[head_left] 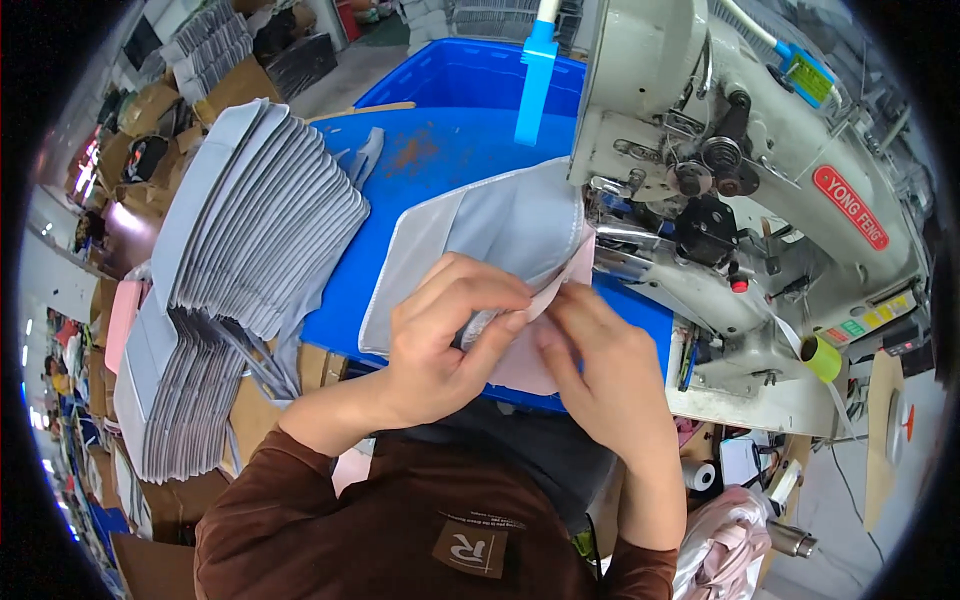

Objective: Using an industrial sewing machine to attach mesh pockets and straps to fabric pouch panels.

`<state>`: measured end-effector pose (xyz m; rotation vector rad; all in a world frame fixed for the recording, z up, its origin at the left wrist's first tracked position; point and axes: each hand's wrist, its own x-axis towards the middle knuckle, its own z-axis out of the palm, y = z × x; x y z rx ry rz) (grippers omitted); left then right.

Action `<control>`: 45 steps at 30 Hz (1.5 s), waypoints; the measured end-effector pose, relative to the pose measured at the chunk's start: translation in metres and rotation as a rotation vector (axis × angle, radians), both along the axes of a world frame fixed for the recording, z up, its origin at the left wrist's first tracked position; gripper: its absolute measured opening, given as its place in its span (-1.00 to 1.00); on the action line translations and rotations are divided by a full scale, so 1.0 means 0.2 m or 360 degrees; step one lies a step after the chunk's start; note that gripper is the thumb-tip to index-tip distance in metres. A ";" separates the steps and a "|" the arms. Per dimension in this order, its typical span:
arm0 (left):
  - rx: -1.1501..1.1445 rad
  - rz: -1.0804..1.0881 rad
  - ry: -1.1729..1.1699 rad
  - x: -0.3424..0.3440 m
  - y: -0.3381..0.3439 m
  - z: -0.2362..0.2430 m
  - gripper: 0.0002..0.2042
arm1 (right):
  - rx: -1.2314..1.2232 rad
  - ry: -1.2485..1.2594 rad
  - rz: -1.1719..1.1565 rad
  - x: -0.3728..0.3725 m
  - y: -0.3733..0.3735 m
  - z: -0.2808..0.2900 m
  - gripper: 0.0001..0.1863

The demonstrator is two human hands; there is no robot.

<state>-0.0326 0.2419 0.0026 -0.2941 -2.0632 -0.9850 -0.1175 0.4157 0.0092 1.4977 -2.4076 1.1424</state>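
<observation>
A light grey-blue fabric panel [510, 220] with a stitched rim lies on the blue work surface, its far right edge beside the needle area of the sewing machine [690, 170]. Pink fabric [525, 368] shows along its right side and under my hands. My left hand [450, 330] pinches the folded edge of the panel between thumb and fingers. Close beside it, my right hand [605, 365] grips the pink layer at the same edge, fingers bent; the fingertips are partly hidden by the cloth.
To the left stands a tall, fanned stack of similar grey panels [255, 215], with more panels [185, 400] below it. A blue crate [450, 75] sits beyond the blue table surface [410, 150]. A yellow-green tape roll [821, 358] hangs at the right, and a metal flask [792, 541] lies lower right.
</observation>
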 end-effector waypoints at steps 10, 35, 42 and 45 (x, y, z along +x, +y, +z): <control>-0.0651 -0.0028 -0.0179 0.04 0.04 0.07 -0.71 | -0.0808 -0.0661 -0.0780 0.16 -0.07 -0.07 -0.89; -0.1023 0.0043 0.0196 -0.32 0.00 -0.09 -0.75 | -0.0799 -0.1452 -0.0256 -0.16 -0.13 -0.28 -0.77; -0.1104 0.0036 0.0210 -0.44 -0.06 -0.12 -0.77 | -0.0887 -0.1466 -0.0309 -0.16 -0.17 -0.24 -0.83; -0.1045 0.0024 0.0300 -0.45 -0.06 -0.12 -0.80 | -0.0927 -0.1441 -0.0356 -0.16 -0.18 -0.26 -0.84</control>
